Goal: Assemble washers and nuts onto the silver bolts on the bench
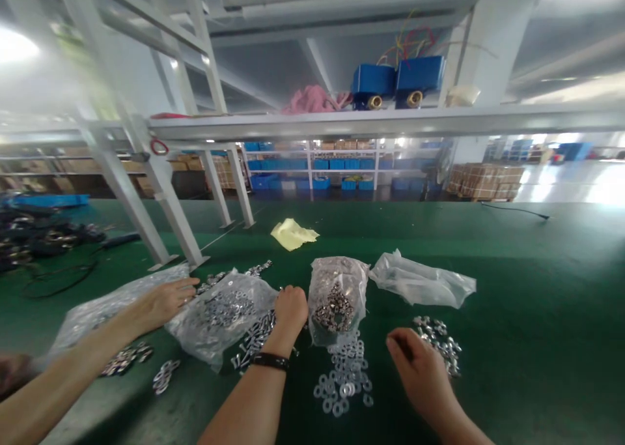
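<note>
Screws (254, 338) lay in a loose heap near the middle of the green table (537, 341), spilling from a crumpled clear bag (219, 315) of metal parts. Far left, at nine o'clock from that bag, a co-worker's hand (166, 301) rested flat, fingers spread, on a flattened plastic bag (90, 315), with small heaps of shiny parts (127, 358) at its seven o'clock. The person's left hand (290, 309), a black wristband (269, 361) on its wrist, sat knuckles-up on the screws at the crumpled bag's three o'clock edge. Its fingers were curled under into a fist, and what it gripped, if anything, could not be told. Just at its three o'clock stood an upright bag of small metal pieces (336, 298), and flat washers (344, 378) were scattered at that bag's six o'clock. The right hand (420, 367) hovered at three o'clock from the washers, its back to the camera and fingers bent downward; whether it held anything could not be told. More small parts (439, 344) lay at its twelve o'clock, below an empty bag (422, 283).
</note>
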Motion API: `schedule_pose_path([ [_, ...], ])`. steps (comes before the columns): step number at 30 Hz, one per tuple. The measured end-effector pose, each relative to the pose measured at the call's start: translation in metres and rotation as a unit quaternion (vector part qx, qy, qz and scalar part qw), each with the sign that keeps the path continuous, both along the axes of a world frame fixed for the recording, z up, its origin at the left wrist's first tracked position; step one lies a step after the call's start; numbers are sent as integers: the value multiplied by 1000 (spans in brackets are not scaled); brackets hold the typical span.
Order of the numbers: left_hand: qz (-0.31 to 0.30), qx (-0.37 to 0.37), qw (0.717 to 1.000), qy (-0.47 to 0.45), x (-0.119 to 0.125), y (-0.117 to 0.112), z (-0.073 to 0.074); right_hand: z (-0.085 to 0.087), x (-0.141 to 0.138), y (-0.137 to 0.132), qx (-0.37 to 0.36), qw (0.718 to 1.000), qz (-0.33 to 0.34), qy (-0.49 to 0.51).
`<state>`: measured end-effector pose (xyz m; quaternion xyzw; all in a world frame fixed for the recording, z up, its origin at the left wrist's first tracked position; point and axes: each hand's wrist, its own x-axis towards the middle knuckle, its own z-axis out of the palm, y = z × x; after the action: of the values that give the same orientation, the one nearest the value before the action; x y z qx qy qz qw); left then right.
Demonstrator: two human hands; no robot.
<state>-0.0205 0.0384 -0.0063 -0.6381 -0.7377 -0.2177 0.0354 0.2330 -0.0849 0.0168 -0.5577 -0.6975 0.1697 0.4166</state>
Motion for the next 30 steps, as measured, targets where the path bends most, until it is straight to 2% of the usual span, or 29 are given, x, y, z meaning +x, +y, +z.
schedule_pose_path([
  [2, -3, 18, 1000, -10, -1, -12, 16, -2, -2, 2, 0, 1000, 8, -5],
  [4, -34, 37, 998, -27, 4, -30, 34, 0, -7, 5, 4, 1000, 22, -3],
  [7, -169, 33, 983, -59, 25, -68, 55, 11, -18, 6, 30, 997, 74, -7],
  [8, -237, 21, 968, -81, 34, -80, 59, 15, -23, 6, 35, 995, 97, -9],
  [9, -319, 2, 936, -149, 42, -91, 60, 18, -27, 5, 39, 992, 117, -9],
  [10, -362, -15, 911, -197, 49, -99, 60, 21, -31, 4, 40, 990, 131, -8],
  [12, -405, -51, 876, -259, 55, -106, 56, 23, -35, 2, 39, 989, 144, -3],
  [13, -408, -68, 872, -262, 54, -105, 53, 23, -35, 1, 37, 989, 142, 1],
  [15, -399, -86, 884, -229, 46, -95, 47, 20, -33, 2, 30, 991, 127, 14],
  [18, -340, -47, 927, -149, 29, -74, 36, 11, -27, 7, 11, 995, 91, 44],
  [20, -318, -28, 941, -112, 24, -65, 27, 4, -24, 11, -6, 995, 74, 61],
  [25, -316, -21, 948, -30, 32, -60, 5, -2, -19, 14, -19, 996, 56, 63],
  [30, -301, -29, 953, 27, 39, -58, -5, -2, -13, 12, -38, 997, 71, 0],
])
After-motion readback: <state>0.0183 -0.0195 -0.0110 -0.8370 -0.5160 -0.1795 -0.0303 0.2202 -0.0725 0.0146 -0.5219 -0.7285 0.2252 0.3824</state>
